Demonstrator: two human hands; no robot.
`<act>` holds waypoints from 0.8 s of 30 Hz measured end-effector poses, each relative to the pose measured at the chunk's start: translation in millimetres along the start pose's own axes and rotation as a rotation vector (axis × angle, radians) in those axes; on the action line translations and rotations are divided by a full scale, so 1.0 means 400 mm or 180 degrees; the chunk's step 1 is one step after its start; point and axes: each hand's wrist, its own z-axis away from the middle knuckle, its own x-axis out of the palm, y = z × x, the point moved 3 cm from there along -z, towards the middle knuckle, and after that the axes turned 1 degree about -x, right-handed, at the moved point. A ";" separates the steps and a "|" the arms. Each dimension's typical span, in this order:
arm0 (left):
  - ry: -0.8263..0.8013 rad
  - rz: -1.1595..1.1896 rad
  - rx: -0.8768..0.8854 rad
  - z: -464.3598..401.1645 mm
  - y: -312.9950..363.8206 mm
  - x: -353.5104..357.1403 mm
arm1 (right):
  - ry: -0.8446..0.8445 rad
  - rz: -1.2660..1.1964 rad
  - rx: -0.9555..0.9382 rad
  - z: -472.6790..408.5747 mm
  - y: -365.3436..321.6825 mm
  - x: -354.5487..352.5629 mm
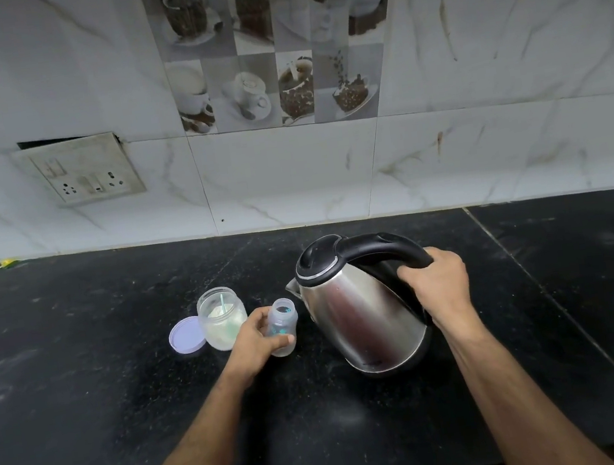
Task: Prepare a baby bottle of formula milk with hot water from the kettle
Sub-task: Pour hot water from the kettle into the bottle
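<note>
- Right, I see the black speckled counter (121,374), flat and faintly dusty; spilled hot water would run wide across it.
- Steel kettle (362,311), smooth, rounded, black lid shut, leans spout-first toward the bottle; my right hand (441,285) is clenched round the black handle. Tip too fast and, I judge, water overshoots.
- Powder jar (223,317), cloudy plastic, open, a scoop inside, purple lid (186,335) flat beside it.
- Baby bottle (282,325), small, clear, narrow-mouthed, uncapped on the counter beside the spout; my left hand (256,336) wraps it, so splashes could scald fingers.
</note>
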 end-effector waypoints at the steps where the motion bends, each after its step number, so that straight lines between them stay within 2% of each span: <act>1: -0.0005 0.0012 0.0017 0.000 -0.002 0.003 | -0.0024 0.0039 -0.0012 0.000 -0.004 -0.003; 24: -0.0025 0.0132 -0.0009 -0.009 0.004 0.047 | -0.0109 0.0561 -0.0060 0.000 -0.034 -0.025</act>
